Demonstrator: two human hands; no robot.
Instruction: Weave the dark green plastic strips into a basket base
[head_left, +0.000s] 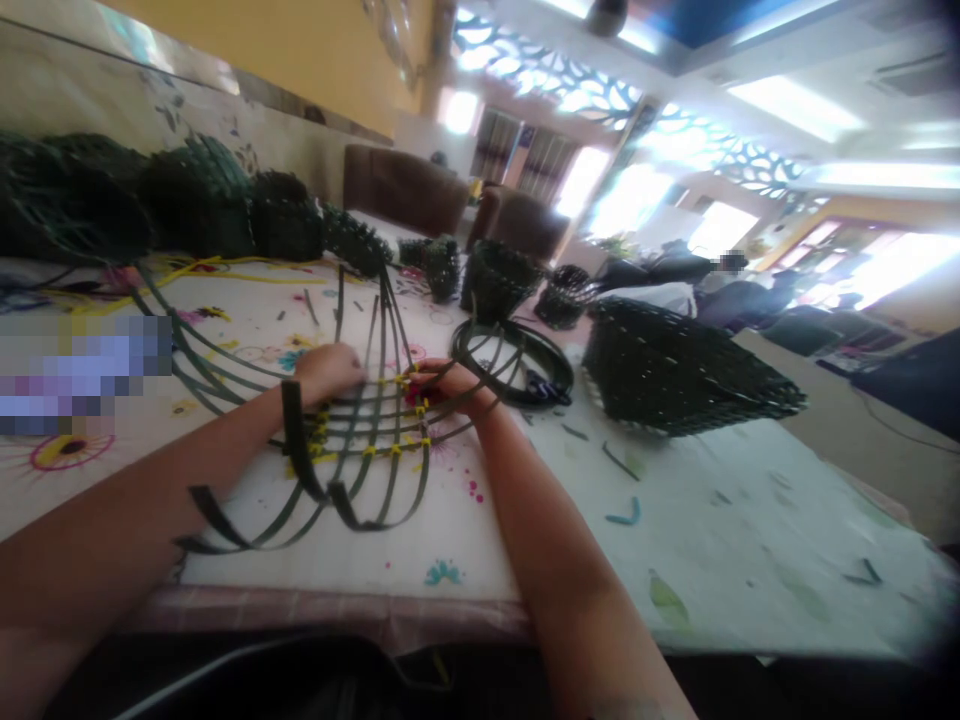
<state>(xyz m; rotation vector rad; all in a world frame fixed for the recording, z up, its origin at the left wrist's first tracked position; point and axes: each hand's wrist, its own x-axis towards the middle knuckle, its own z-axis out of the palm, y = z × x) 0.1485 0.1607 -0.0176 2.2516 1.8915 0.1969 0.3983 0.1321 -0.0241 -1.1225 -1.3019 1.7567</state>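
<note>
A half-woven piece of dark green flat strips [360, 425] lies on the table, its crossings marked with yellow ties [369, 450]. Loose strip ends fan out on all sides, some curling up toward me. My left hand [330, 372] is closed at the far left part of the weave; its fingertips are blurred, and what they hold is hidden. At the far right corner, my right hand [446, 385] has its fingers bent around a green strip by a yellow-tied crossing. Something red shows under those fingers, too unclear to name.
Finished dark green baskets [199, 200] line the back left, with smaller ones behind the weave. A big basket [675, 370] lies on its side at right. Beside it sits a coil of green strip [555, 375]. Strip scraps [619, 462] litter the flowered tablecloth [450, 540]. Chairs [405, 190] stand behind.
</note>
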